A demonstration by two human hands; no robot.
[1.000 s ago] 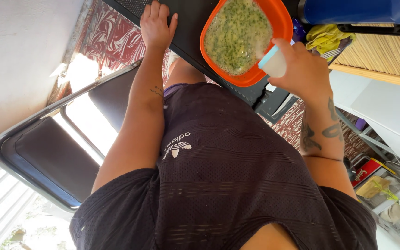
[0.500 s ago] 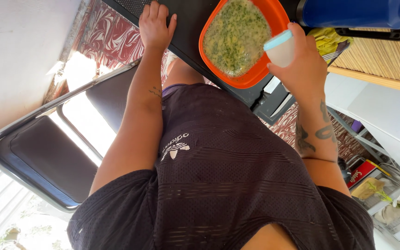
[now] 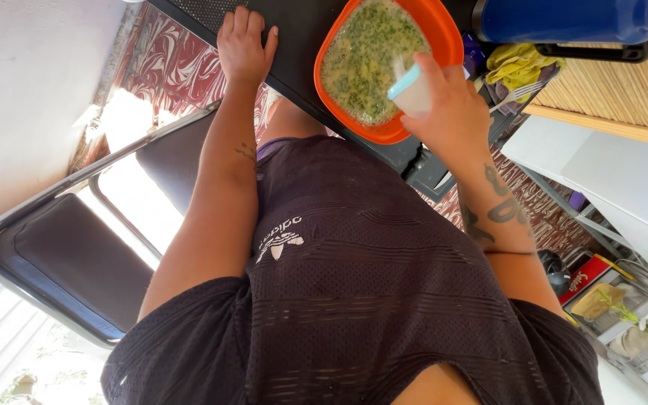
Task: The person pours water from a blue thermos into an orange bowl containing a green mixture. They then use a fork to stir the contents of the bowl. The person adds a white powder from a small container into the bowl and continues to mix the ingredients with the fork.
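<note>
Orange bowl (image 3: 444, 45), green-flecked yellow soup (image 3: 369, 60), blue bottle (image 3: 564, 19)

A home kitchen; dish rack (image 3: 631, 330), patterned rug (image 3: 181, 67), food bowl (image 3: 384, 64).

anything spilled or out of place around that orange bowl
No spill shows. The orange bowl of green-flecked mix sits level on the black counter. The right hand tilts a small white cup over it; the left hand rests flat.
</note>
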